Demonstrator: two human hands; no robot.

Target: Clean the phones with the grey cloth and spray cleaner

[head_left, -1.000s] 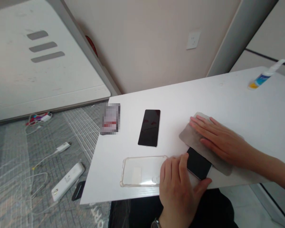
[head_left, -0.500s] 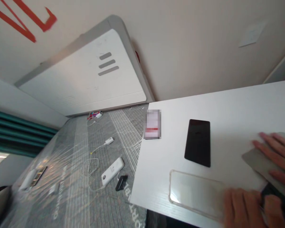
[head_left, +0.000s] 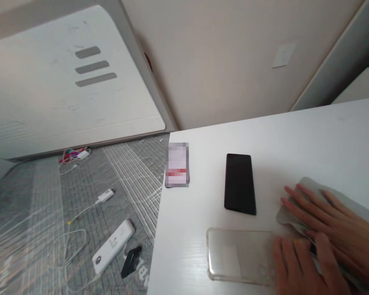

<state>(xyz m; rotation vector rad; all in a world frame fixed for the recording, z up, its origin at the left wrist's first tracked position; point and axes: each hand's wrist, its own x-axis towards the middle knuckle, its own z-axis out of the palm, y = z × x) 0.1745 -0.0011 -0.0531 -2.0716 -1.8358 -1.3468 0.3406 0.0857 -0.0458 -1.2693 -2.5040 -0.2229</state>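
Note:
My right hand (head_left: pixel 329 217) lies flat with its fingers spread on a grey cloth (head_left: pixel 290 211) at the right of the white table. Just below it, my left hand (head_left: pixel 304 262) has its fingers bent and its thumb close to the cloth. A dark edge (head_left: pixel 313 248) shows between my left fingers and thumb; the rest of that thing is hidden. Left of this hand lies a clear phone case (head_left: pixel 238 254), its right end behind my fingers. Farther up, a black phone-like slab (head_left: pixel 240 184) rests flat on the table.
A phone with a blurred screen (head_left: pixel 177 164) lies at the left edge of the white table (head_left: pixel 197 205). Beside the table, a plastic-covered grey bed (head_left: pixel 89 196) carries a white power bank (head_left: pixel 113 246), a charging cable (head_left: pixel 80 211) and a small black item (head_left: pixel 131 262). The headboard (head_left: pixel 126 98) stands behind.
The view has turned right, so the table things sit farther left. My right hand and the cloth show more fully, and my left hand has shifted slightly left in the picture.

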